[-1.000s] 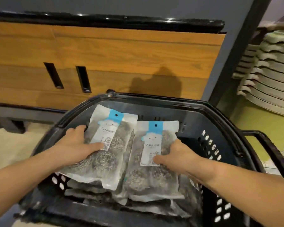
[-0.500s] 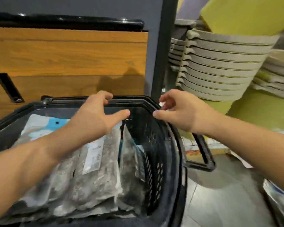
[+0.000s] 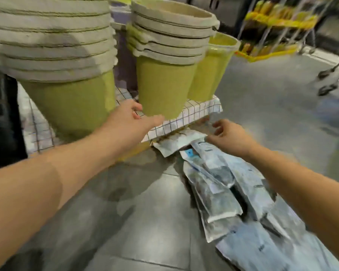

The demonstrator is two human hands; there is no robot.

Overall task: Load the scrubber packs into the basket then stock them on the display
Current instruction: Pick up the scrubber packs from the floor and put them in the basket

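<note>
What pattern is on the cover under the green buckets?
The cover is white with dark grid lines; head view.

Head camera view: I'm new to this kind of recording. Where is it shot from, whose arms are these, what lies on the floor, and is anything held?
There is no machine here: a person wears one wide-angle camera on the head, looking forward and down, so the arms are their own. The left hand reaches, fingers out, near the base of a stack of green buckets on a checked shelf cover. The right hand hovers, loosely open, over a pile of scrubber packs lying on the grey floor. Neither hand holds anything.
</note>
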